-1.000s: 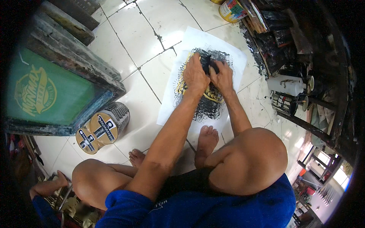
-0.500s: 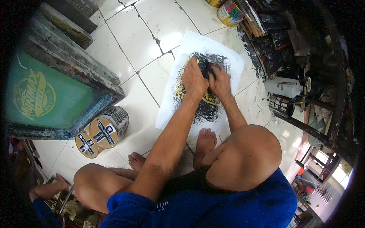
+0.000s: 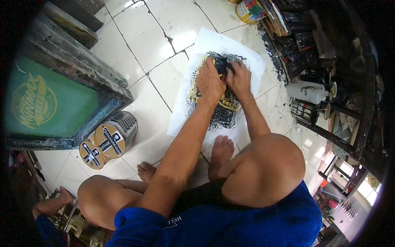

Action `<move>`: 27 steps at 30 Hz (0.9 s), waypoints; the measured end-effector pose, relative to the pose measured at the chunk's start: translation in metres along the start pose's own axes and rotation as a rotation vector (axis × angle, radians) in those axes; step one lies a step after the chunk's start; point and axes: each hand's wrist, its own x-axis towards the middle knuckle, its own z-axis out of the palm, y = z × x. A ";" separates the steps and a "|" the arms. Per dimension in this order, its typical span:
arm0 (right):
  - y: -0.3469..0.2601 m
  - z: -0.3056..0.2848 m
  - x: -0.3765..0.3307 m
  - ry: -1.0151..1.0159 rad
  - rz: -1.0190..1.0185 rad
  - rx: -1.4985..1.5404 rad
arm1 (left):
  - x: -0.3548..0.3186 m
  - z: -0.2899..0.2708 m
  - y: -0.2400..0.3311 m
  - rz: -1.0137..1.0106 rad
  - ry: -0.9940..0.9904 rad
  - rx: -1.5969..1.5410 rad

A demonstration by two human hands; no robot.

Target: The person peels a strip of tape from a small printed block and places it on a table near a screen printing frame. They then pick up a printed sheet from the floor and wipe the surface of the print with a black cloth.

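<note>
A white sheet of paper point(image 3: 179, 118) lies on the tiled floor in front of my feet, covered in its middle with an overlapping black and yellow printed design point(image 3: 224, 117). Over the upper part of that print, my left hand point(image 3: 210, 82) is closed, its fingers bent on the edge of a dark, cloth-like black piece point(image 3: 221, 63). My right hand point(image 3: 240, 80) pinches the same piece from the right, fingertips curled downward. Both thumbs come close together between the hands. What exactly the black piece is, I cannot make out.
A green-meshed printing screen point(image 3: 53, 103) leans at the left, with wrapped cans point(image 3: 106, 142) beside it. Paint-stained shelving point(image 3: 325, 133) stands at the right, holding a white plastic bottle point(image 3: 306, 91). A colourful paint tin point(image 3: 250, 11) is at the top. Another person's foot point(image 3: 61, 197) shows lower left.
Both hands stay on the black piece and have drawn slightly closer. My right fingers have shifted up and left a little. The whole view has shifted slightly.
</note>
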 end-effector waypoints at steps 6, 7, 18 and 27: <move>-0.004 -0.006 0.008 -0.101 -0.002 0.016 | -0.002 0.001 -0.002 0.018 -0.006 0.000; -0.006 -0.005 0.027 -0.081 0.043 0.012 | 0.002 0.000 -0.004 0.039 0.019 -0.016; -0.010 -0.003 0.019 -0.058 0.055 0.055 | -0.001 -0.002 -0.005 0.016 0.001 -0.044; -0.003 0.003 0.014 -0.112 0.024 0.096 | 0.000 -0.003 -0.007 0.006 -0.011 -0.017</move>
